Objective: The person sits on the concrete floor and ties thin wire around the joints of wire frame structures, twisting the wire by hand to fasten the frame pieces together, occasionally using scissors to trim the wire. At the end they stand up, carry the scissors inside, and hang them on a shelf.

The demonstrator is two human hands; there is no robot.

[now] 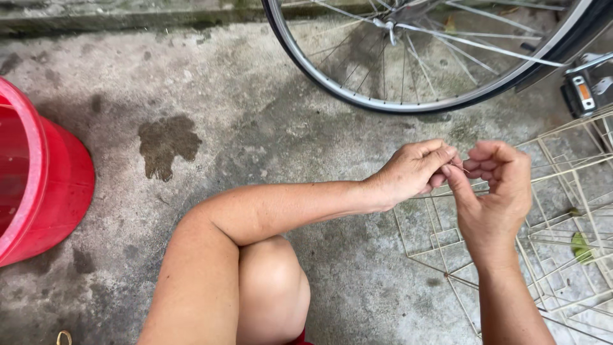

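Note:
My left hand [414,171] and my right hand [493,191] meet fingertip to fingertip above a cream wire basket [568,211] lying on the concrete. Both pinch something very thin between thumb and fingers, possibly a bit of wire [465,168]; it is too small to make out. My left forearm rests across my bent knee [271,281]. The basket's wire grid spreads under and to the right of my hands.
A bicycle wheel [408,96] with silver spokes stands at the top, with a pedal [587,86] at the right edge. A red plastic bucket [38,179] sits at the left. A dark wet stain [167,144] marks the concrete floor.

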